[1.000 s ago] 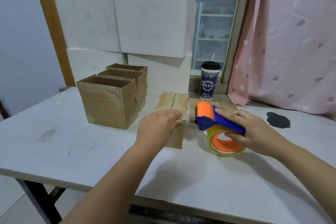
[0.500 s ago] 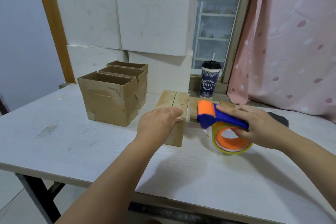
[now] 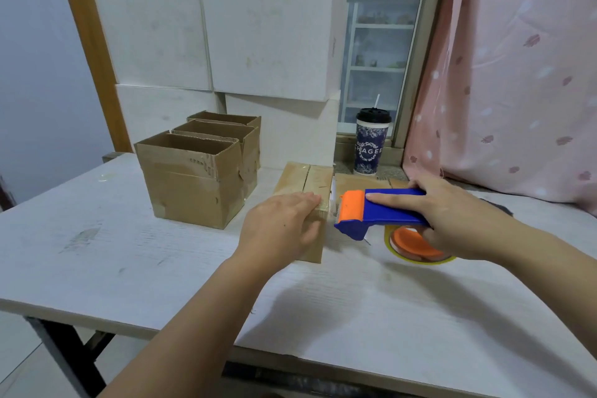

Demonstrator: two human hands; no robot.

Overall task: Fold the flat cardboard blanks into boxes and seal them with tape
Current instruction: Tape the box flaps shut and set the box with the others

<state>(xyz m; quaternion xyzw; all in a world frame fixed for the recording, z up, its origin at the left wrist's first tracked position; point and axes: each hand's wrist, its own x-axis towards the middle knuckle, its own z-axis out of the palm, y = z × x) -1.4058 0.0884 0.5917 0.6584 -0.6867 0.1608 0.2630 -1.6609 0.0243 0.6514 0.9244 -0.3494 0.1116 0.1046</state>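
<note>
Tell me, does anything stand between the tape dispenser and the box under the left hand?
Nothing visible does. The tape dispenser, gripped by the right hand, points its orange front at the right edge of the box, with only a small open gap between them.

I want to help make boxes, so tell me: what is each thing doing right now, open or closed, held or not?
near box: flaps closed, pressed down from above.
left hand: flat, pressing on the near box.
tape dispenser: held, its orange head beside the near box's right side.
right hand: gripping the tape dispenser.
three brown boxes: upright, tops open.
cup: lid on, straw in.
</note>
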